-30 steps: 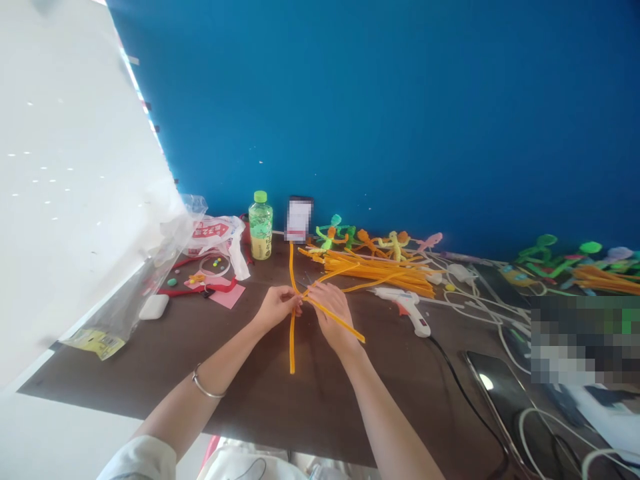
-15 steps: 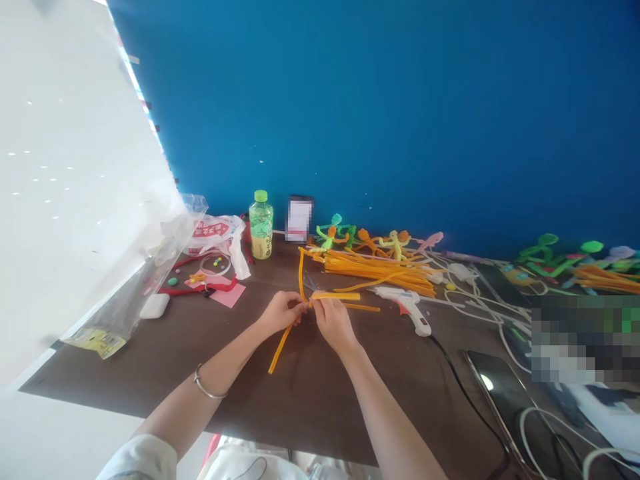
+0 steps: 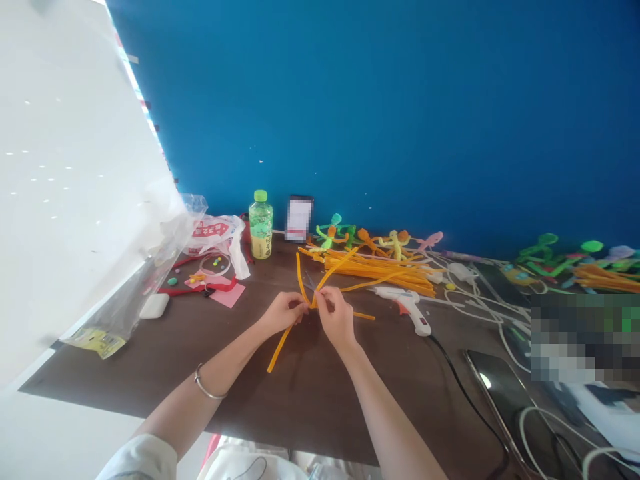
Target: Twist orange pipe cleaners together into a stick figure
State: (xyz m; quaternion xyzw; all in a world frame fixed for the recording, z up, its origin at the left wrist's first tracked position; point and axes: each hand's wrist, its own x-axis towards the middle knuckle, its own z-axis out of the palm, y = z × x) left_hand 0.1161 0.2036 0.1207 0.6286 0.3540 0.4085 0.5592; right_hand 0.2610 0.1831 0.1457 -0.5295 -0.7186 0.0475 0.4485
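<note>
Both hands pinch crossed orange pipe cleaners [image 3: 300, 303] at table centre: left hand [image 3: 283, 312], right hand [image 3: 337, 319]. Fingertips hide the crossing. Far left, the green-capped bottle [image 3: 261, 225] label is unreadable.

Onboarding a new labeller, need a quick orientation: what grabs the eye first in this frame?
At centre, the left hand and right hand pinch crossed fuzzy orange pipe cleaners above the dark brown table. Behind them lies a pile of orange pipe cleaners, with a white glue gun to its right. A green-capped clear plastic bottle stands against the vivid blue wall.
</note>
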